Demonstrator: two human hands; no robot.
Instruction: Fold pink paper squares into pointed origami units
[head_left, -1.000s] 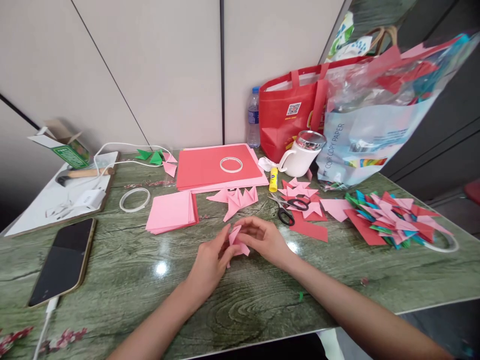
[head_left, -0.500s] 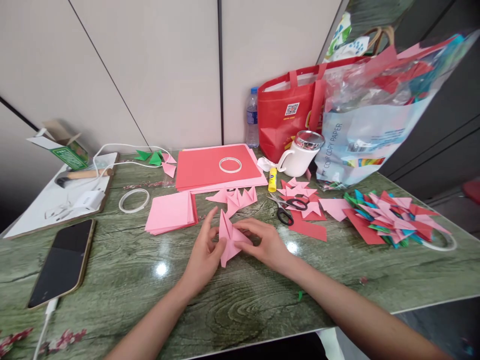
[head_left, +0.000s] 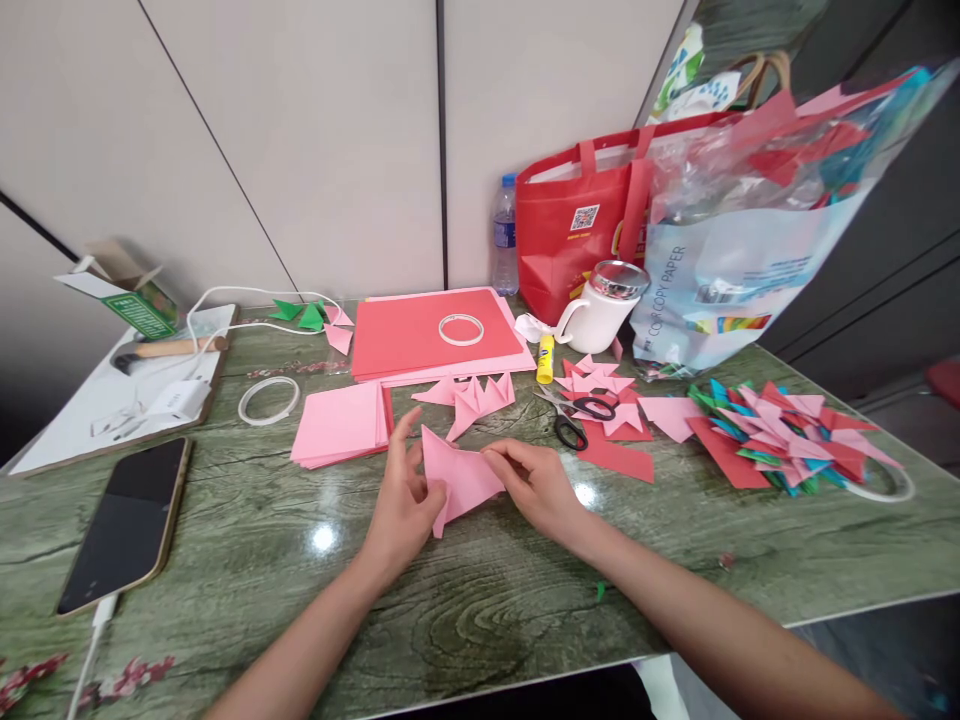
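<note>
A folded pink paper piece (head_left: 459, 477) lies between my two hands on the green wood-grain table (head_left: 247, 560). My left hand (head_left: 401, 500) grips its left edge with the thumb on top and the fingers raised behind. My right hand (head_left: 534, 482) pinches its right corner. A stack of pink square sheets (head_left: 341, 423) sits just left of my hands. Several folded pink pieces (head_left: 474, 395) lie just beyond them.
A phone (head_left: 127, 520) lies at the left, a tape ring (head_left: 268, 399) and red paper sheets (head_left: 431, 335) farther back. Scissors (head_left: 571, 420), a glue stick (head_left: 546, 358), a white mug (head_left: 604, 305), bags and a heap of coloured folded pieces (head_left: 787, 440) fill the right.
The pink piece has been unfolded from a small bunched shape into a wider, flatter triangle. My hands have spread slightly apart with it.
</note>
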